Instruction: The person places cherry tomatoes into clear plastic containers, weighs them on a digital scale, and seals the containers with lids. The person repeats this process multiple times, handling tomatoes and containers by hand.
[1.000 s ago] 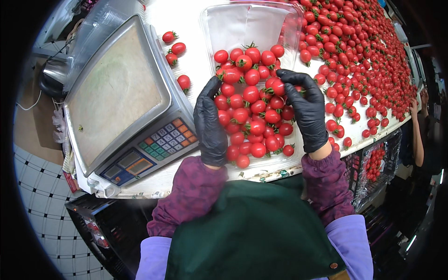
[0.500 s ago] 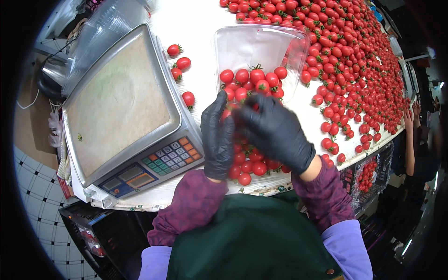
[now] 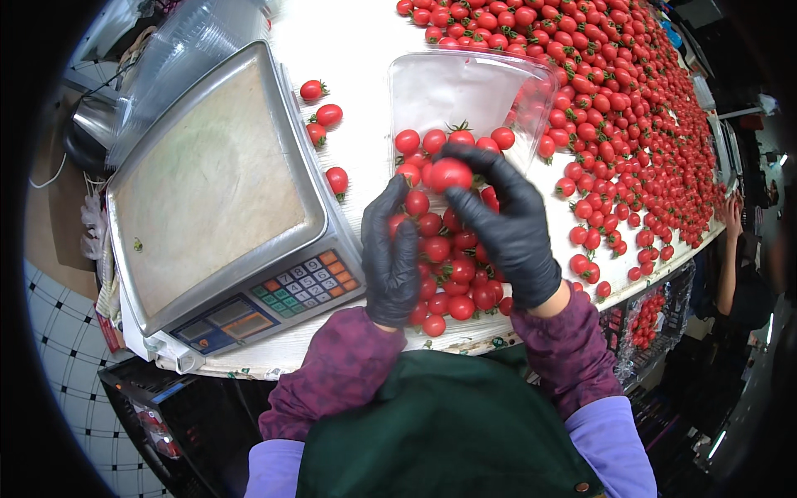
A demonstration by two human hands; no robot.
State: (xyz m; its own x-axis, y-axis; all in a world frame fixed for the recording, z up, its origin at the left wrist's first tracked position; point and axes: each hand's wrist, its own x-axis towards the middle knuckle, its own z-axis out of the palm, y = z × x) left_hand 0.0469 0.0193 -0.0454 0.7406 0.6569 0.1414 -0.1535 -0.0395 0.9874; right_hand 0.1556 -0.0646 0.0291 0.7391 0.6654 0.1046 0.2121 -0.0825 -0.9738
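Note:
My right hand (image 3: 508, 224), in a black glove, pinches a red cherry tomato (image 3: 451, 175) between thumb and fingers, raised over other tomatoes. Opposite it, my left hand (image 3: 388, 261), also gloved in black, is cupped around another cherry tomato (image 3: 398, 223), which shows between its thumb and fingers. A heap of tomatoes (image 3: 461, 270) lies between and below the hands, partly hidden by them. Just beyond them is a clear plastic container (image 3: 432, 81). Tomatoes with green stems fill its near part, and its far part shows bare plastic.
A digital scale (image 3: 207, 191) with a metal pan stands at left. Loose tomatoes (image 3: 329, 114) lie beside it; stacked clear containers (image 3: 187, 62) are behind. A large tomato pile (image 3: 614, 108) covers the table's right side. Another person's arm (image 3: 730, 249) shows at far right.
My right hand has drawn slightly back and opened up from the left hand, so the tomato in its fingers now shows clearly. My left hand stays nearly in place.

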